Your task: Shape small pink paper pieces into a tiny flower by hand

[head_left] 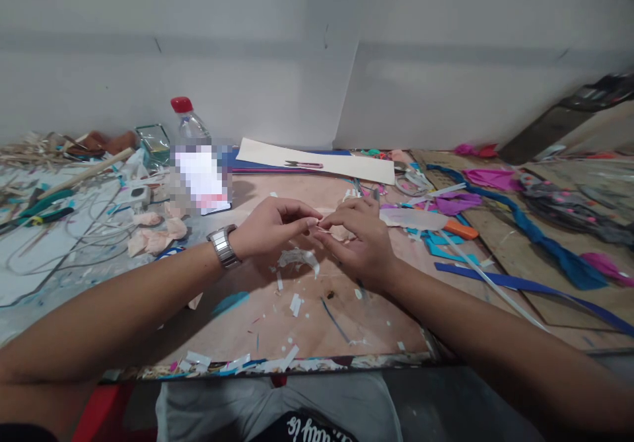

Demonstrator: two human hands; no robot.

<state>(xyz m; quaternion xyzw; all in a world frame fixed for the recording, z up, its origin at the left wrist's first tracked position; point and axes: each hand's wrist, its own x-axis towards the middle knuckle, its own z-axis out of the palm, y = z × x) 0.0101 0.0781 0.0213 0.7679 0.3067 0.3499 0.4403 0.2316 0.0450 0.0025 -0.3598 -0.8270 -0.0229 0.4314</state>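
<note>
My left hand (275, 230), with a metal watch (224, 246) on its wrist, meets my right hand over the middle of the table. Thumb and fingers of the left are pinched at the edge of a small, thin peach-coloured piece (343, 232). My right hand (365, 244) is curled around the same piece and hides much of it. Its exact kind is too small to tell. Just below the fingers, a whitish patch (300, 257) marks the tabletop. Crumpled peach-coloured scraps (157, 236) lie left of my left wrist.
A phone (203, 178) leans against a clear bottle with a red cap (181, 104). Small snips (303, 164) rest on a cream strip (347, 168) at the back. Green-handled pliers (47, 205) lie left; blue ribbon (535, 230) and an orange cutter (460, 229) lie right.
</note>
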